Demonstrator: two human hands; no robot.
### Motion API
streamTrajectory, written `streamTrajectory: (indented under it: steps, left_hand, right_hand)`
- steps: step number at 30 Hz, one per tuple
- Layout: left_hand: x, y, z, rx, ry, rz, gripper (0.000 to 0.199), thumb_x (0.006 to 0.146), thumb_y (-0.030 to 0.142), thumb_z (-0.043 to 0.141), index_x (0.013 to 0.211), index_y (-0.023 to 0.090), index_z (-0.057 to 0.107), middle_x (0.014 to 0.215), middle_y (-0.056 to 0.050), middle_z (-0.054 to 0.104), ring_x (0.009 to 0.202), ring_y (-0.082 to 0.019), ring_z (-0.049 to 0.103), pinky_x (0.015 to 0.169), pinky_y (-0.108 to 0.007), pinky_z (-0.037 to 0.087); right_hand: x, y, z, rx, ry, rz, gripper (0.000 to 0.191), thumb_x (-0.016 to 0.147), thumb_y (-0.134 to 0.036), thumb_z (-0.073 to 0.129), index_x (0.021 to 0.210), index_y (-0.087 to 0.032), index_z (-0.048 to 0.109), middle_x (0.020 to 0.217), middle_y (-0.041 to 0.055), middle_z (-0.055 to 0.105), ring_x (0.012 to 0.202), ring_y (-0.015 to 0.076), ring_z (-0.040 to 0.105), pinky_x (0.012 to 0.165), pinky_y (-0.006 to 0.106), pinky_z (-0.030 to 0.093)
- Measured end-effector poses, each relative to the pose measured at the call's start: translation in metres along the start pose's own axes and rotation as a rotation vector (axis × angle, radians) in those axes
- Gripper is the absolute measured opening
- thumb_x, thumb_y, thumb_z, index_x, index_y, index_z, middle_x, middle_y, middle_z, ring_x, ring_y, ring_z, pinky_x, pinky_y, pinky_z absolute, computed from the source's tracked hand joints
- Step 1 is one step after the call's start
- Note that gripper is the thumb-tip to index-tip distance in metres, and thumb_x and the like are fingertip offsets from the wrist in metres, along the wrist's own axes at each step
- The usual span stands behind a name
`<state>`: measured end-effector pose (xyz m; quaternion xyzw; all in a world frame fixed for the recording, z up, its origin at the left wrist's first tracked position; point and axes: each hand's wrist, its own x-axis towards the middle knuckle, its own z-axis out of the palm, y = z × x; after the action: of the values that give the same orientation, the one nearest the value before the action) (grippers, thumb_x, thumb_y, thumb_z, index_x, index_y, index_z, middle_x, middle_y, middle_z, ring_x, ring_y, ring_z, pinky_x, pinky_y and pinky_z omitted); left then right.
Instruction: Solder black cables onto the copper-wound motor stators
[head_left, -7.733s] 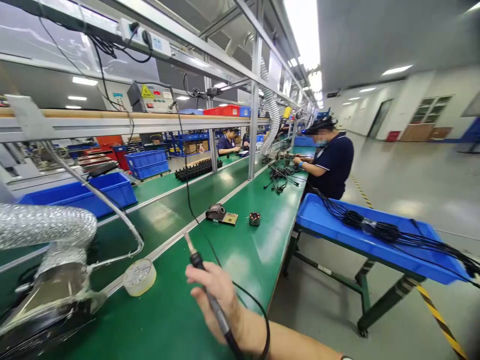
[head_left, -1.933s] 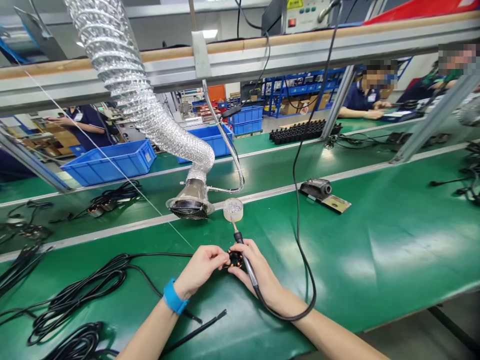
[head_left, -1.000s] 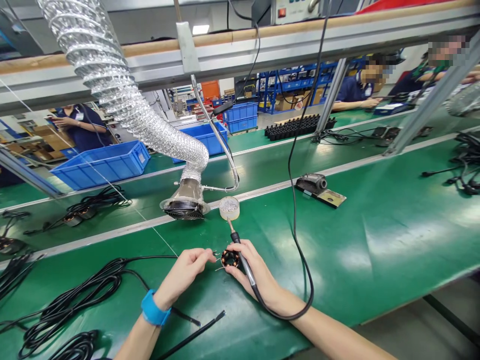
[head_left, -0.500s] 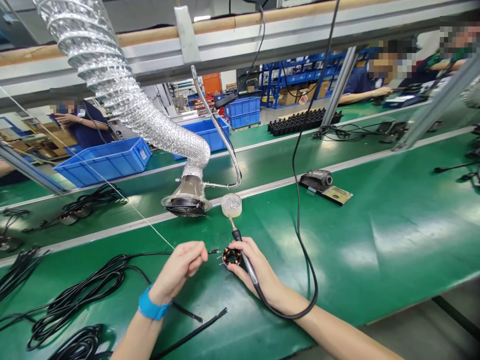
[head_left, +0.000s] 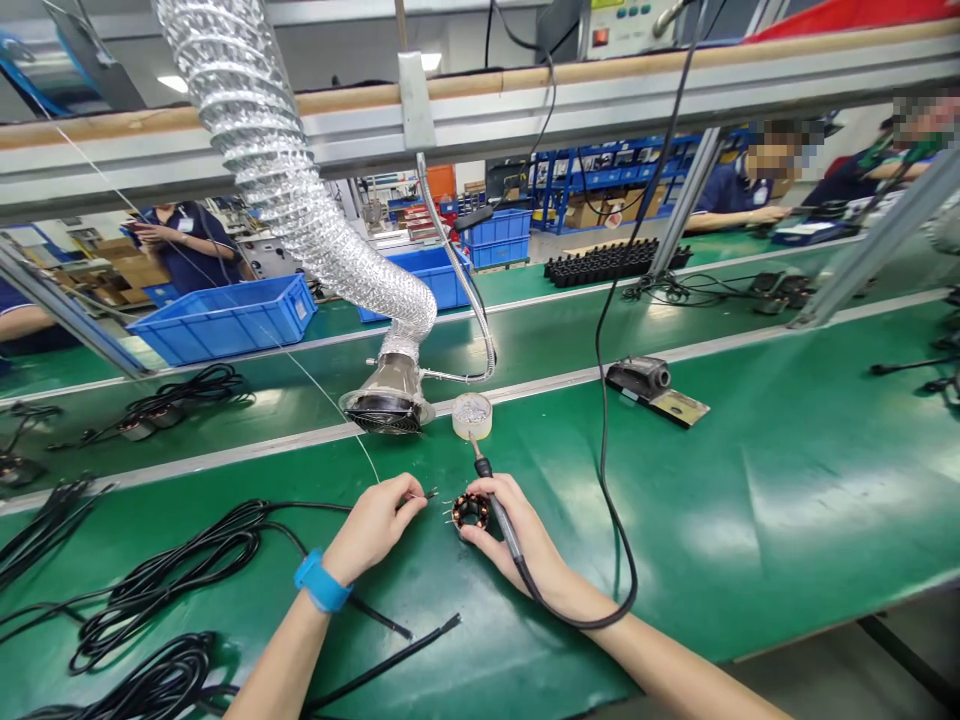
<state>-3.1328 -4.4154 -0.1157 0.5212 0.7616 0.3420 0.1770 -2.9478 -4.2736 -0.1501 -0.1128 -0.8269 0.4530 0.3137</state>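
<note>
My left hand is closed in a pinch around the end of a black cable. The cable's stripped wire tip pokes out past the fingertips. A short gap separates it from a small ring-shaped motor stator with copper windings and thin leads pointing left. My right hand grips this stator between thumb and fingers while also holding a soldering iron. The iron's tip points up and away, close by a round tub of silvery material.
A fume extractor on a foil duct hangs behind my hands. Coiled black cables lie at left. An iron stand sits at right, and the iron's cord loops down past my right arm. Co-workers sit beyond the bench.
My left hand has turned, so its thumb and finger now show pinching the cable end. My right hand keeps its hold on the iron and stator. The camera view has shifted slightly.
</note>
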Motion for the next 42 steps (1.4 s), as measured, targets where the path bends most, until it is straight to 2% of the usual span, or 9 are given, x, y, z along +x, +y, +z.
streamTrajectory:
  steps: [5,9,12,17,25,28,33,37,42]
  left_hand:
    - [-0.007,0.011,-0.018,-0.481,-0.112,-0.12,0.03,0.083,0.037,0.068,0.103,0.015,0.068,0.072,-0.001,0.063,0.068,-0.014,0.056,0.065,-0.025,0.043]
    - [-0.008,0.018,-0.018,-0.592,-0.107,-0.122,0.025,0.078,0.037,0.073,0.082,0.012,0.073,0.068,-0.003,0.064,0.066,-0.014,0.055,0.065,-0.026,0.042]
    - [-0.009,0.02,-0.015,-0.631,-0.056,-0.12,0.024,0.078,0.035,0.074,0.08,0.012,0.073,0.067,-0.003,0.064,0.065,-0.014,0.055,0.065,-0.026,0.043]
    - [-0.009,0.022,-0.014,-0.614,-0.062,-0.086,0.022,0.081,0.034,0.07,0.079,0.013,0.073,0.071,-0.003,0.063,0.068,-0.014,0.054,0.066,-0.026,0.043]
    - [-0.007,0.02,-0.013,-0.473,0.107,-0.137,0.03,0.083,0.045,0.065,0.077,0.016,0.072,0.076,-0.003,0.065,0.075,-0.018,0.055,0.069,-0.025,0.042]
    - [-0.007,0.017,-0.012,-0.482,0.089,-0.157,0.031,0.083,0.047,0.064,0.081,0.017,0.07,0.083,-0.003,0.067,0.081,-0.019,0.057,0.074,-0.025,0.044]
    - [-0.005,0.017,-0.007,-0.458,0.007,-0.114,0.03,0.085,0.046,0.06,0.083,0.016,0.067,0.083,-0.004,0.066,0.08,-0.019,0.057,0.073,-0.026,0.045]
    - [-0.008,0.02,-0.002,-0.426,-0.112,-0.048,0.03,0.089,0.043,0.056,0.081,0.015,0.064,0.08,-0.004,0.063,0.077,-0.018,0.054,0.07,-0.026,0.044]
    - [-0.011,0.024,-0.005,-0.424,-0.144,-0.05,0.03,0.09,0.042,0.056,0.081,0.014,0.062,0.078,-0.002,0.058,0.074,-0.015,0.049,0.067,-0.024,0.041]
  right_hand:
    - [0.009,0.0,0.01,0.018,-0.003,-0.042,0.042,0.082,-0.017,0.068,0.12,-0.025,0.05,0.11,0.0039,0.053,0.099,0.0185,0.057,0.09,0.034,0.048]
    - [0.011,-0.008,0.017,0.071,0.023,-0.071,0.048,0.081,-0.018,0.069,0.124,-0.027,0.049,0.112,0.0041,0.053,0.1,0.0187,0.058,0.089,0.034,0.049]
    - [0.014,-0.022,0.022,0.163,0.082,-0.057,0.044,0.083,-0.019,0.068,0.123,-0.028,0.05,0.115,0.0044,0.053,0.103,0.0187,0.059,0.093,0.034,0.049]
    - [0.025,-0.04,0.038,0.352,0.163,0.012,0.029,0.088,-0.018,0.06,0.114,-0.027,0.051,0.1,0.0008,0.052,0.08,0.0121,0.063,0.078,0.028,0.054]
    - [0.03,-0.043,0.059,0.354,0.317,0.046,0.026,0.083,-0.012,0.061,0.104,-0.024,0.051,0.099,-0.0006,0.049,0.073,0.0085,0.06,0.07,0.023,0.053]
    - [0.028,-0.043,0.06,0.34,0.302,0.029,0.03,0.081,-0.009,0.061,0.106,-0.024,0.052,0.1,-0.0002,0.048,0.072,0.0088,0.061,0.07,0.024,0.053]
    - [0.027,-0.045,0.05,0.19,0.273,-0.057,0.046,0.077,-0.009,0.069,0.116,-0.027,0.053,0.107,0.0031,0.049,0.096,0.0166,0.06,0.085,0.032,0.053]
    - [0.028,-0.041,0.045,0.233,0.19,-0.165,0.043,0.083,-0.004,0.058,0.118,-0.028,0.052,0.112,0.0036,0.046,0.087,0.0115,0.063,0.085,0.029,0.054]
    - [0.03,-0.034,0.046,0.26,0.161,-0.145,0.041,0.084,-0.002,0.056,0.116,-0.028,0.054,0.114,0.0031,0.045,0.081,0.0084,0.065,0.083,0.027,0.055]
